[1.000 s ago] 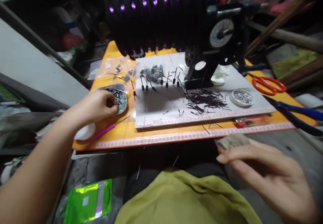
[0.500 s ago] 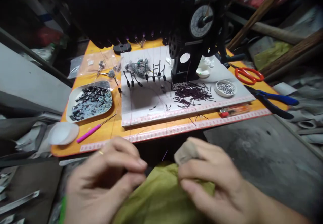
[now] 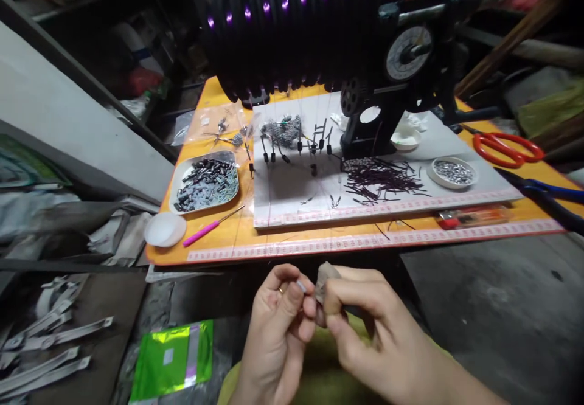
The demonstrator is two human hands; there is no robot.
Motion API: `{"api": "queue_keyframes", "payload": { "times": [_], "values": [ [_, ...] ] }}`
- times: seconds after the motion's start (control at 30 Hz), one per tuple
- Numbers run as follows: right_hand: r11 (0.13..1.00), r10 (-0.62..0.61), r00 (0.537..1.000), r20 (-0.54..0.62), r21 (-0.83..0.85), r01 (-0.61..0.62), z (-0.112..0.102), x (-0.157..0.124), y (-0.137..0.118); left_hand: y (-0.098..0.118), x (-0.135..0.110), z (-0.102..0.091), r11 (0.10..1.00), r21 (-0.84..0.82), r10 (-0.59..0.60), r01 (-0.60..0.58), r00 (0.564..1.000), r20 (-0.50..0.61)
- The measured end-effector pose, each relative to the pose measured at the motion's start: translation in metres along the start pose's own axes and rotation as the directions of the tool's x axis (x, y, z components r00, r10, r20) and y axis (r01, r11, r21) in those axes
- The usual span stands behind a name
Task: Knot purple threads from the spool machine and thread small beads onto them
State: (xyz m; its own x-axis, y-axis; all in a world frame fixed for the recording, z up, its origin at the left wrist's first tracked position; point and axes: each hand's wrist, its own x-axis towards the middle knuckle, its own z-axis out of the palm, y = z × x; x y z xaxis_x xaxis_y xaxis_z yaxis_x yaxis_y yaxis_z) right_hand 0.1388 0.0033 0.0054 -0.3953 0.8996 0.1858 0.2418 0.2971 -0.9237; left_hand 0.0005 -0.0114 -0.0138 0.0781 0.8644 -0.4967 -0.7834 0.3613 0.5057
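Observation:
In the lower middle of the head view, my left hand [image 3: 280,326] pinches a small whitish tube-like piece [image 3: 301,285] between thumb and forefinger. Close against it on the right, my right hand [image 3: 376,320] has its thumb and forefinger pressed together. Whatever that pinch holds is too small or hidden to make out. Greyish-brown tape [image 3: 325,276] wraps one fingertip of my right hand. Both hands are over a yellow-green cloth [image 3: 333,362], in front of the orange table [image 3: 219,253]. Fine threads hang down from the black machine [image 3: 292,46] behind them.
On the table are a tray of small dark and pale pieces [image 3: 205,183], a pink-handled hook tool [image 3: 201,233], a pile of dark short strips [image 3: 383,179], a dish of metal bits [image 3: 454,173], red scissors [image 3: 502,149] and blue-handled pliers [image 3: 554,192]. A green packet [image 3: 173,359] lies lower left.
My hands have come together; the left has moved right, up to the right hand. A whitish piece now shows in its pinch. The view has shifted left, bringing the green packet into sight.

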Motion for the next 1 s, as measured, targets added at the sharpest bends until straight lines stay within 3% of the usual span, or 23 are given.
{"api": "queue_keyframes", "payload": {
  "times": [0.13, 0.33, 0.77, 0.9, 1.0],
  "values": [
    [0.999, 0.034, 0.998, 0.057, -0.041, -0.031, 0.002, 0.0, 0.001, 0.003, 0.0, 0.002, 0.999, -0.038, -0.022, 0.022, 1.0, 0.022],
    [1.0, 0.009, 0.999, 0.051, -0.008, -0.009, 0.001, 0.002, 0.001, 0.002, -0.002, 0.0, 1.0, -0.019, -0.023, 0.024, 0.999, 0.028],
    [0.989, 0.037, 0.992, 0.124, 0.136, -0.054, -0.003, 0.002, 0.003, 0.002, 0.0, -0.004, 0.967, 0.194, 0.156, -0.163, 0.986, 0.055],
    [0.986, 0.056, 0.989, 0.139, 0.149, -0.076, -0.008, 0.002, 0.002, 0.004, -0.002, -0.003, 0.9, 0.326, 0.288, -0.288, 0.956, 0.051],
    [0.993, 0.061, 0.997, 0.056, 0.097, -0.066, -0.01, 0.001, 0.001, 0.007, -0.003, -0.003, 0.766, 0.481, 0.436, -0.427, 0.894, 0.1]
  ]
}}
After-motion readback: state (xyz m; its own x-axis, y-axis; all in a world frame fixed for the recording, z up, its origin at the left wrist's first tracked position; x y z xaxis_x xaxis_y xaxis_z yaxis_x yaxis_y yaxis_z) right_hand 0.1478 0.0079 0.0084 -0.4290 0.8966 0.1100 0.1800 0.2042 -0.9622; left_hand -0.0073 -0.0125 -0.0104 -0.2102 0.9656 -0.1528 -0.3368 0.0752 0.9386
